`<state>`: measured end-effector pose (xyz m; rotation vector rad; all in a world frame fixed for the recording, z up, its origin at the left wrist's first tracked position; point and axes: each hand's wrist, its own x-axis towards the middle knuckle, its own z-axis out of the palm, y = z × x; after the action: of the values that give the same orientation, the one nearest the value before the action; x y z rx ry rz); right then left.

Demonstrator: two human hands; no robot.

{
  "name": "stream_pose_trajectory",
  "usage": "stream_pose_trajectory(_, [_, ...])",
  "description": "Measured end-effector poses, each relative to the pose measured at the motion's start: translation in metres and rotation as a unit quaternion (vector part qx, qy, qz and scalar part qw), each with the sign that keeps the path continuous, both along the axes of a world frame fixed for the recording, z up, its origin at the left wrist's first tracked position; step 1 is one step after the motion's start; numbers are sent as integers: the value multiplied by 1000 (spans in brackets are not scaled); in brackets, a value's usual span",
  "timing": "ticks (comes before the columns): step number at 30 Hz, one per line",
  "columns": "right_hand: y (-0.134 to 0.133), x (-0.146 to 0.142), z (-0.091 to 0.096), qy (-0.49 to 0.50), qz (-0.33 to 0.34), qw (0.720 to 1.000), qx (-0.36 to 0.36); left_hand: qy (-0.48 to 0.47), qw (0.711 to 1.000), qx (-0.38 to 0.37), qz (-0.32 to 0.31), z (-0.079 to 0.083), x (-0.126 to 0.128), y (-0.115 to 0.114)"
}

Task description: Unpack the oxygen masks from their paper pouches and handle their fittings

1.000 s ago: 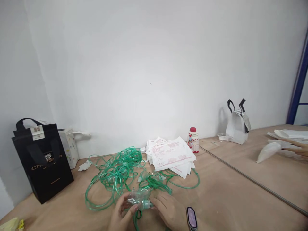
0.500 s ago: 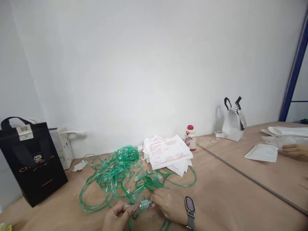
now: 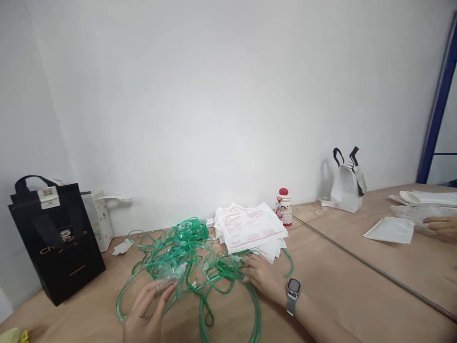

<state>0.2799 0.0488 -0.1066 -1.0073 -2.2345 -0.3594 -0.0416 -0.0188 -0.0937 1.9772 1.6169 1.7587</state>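
A tangle of green plastic tubing [image 3: 178, 259] lies on the wooden table [image 3: 332, 290]. My left hand [image 3: 144, 312] is at the pile's near left side, fingers curled under a clear plastic mask piece [image 3: 167, 276] attached to the tubing. My right hand [image 3: 262, 276], with a watch on the wrist, rests on the tubing at its right end, just in front of a stack of white printed packets [image 3: 250, 228]; its fingers lie fairly flat on the tubes.
A black paper bag [image 3: 57, 240] and a white box [image 3: 100, 219] stand at the left by the wall. A small red-capped bottle [image 3: 284, 207] and a white bag [image 3: 348, 183] stand further right. Another person's hand [image 3: 441, 225] and white packets [image 3: 391, 230] are at the far right.
My hands were together holding a clear connector piece at the near edge; now they have parted, the left moving left with the mask piece and the right reaching forward toward the packets.
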Motion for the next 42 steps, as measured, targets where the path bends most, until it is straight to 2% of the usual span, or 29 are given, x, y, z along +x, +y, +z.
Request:
stream_pose_trajectory(2, [-6, -8, -1, -10, 21, 1000, -20, 64, 997, 4, -51, -10, 2, 0])
stream_pose_trajectory(5, [-15, -14, 1, 38, 13, 998, -52, 143, 983, -6, -112, -26, 6, 1])
stream_pose_trajectory(9, [-24, -21, 2, 63, 8, 995, -73, 248, 944, -55, -210, -45, 22, 11])
stream_pose_trajectory(13, [-24, -24, -5, 39, 3, 994, -101, 281, 925, -94, -236, -60, 29, 23])
stream_pose_trajectory(16, [-18, -21, -13, 59, -8, 993, -101, 261, 938, -92, -211, -58, 25, 23])
stream_pose_trajectory(22, [-18, -23, -13, 70, -5, 995, -76, 238, 949, -113, -173, -27, 17, 3])
stream_pose_trajectory(24, [-24, -27, -9, 49, 1, 996, -70, 231, 963, -89, -104, -19, 11, 2])
stream_pose_trajectory(27, [-32, -32, -3, 19, 27, 998, -57, 230, 970, -64, 33, -6, -1, 15])
stream_pose_trajectory(29, [-36, -35, -1, 5, 45, 998, -53, 224, 967, -76, 93, 4, -8, 31])
stream_pose_trajectory(31, [-38, -37, 0, -10, 60, 997, -54, 230, 959, -103, 127, 13, -10, 47])
stream_pose_trajectory(33, [-38, -38, 1, -18, 73, 996, -53, 247, 949, -141, 135, 15, -5, 59])
stream_pose_trajectory(36, [-38, -38, -1, -16, 94, 994, -45, 272, 935, -185, 128, 5, 14, 64])
stream_pose_trajectory(39, [-38, -37, -3, -20, 103, 993, -46, 296, 930, -191, 109, -8, 37, 53])
stream_pose_trajectory(42, [-37, -37, -6, -32, 94, 994, -44, 320, 928, -173, 85, -7, 46, 39])
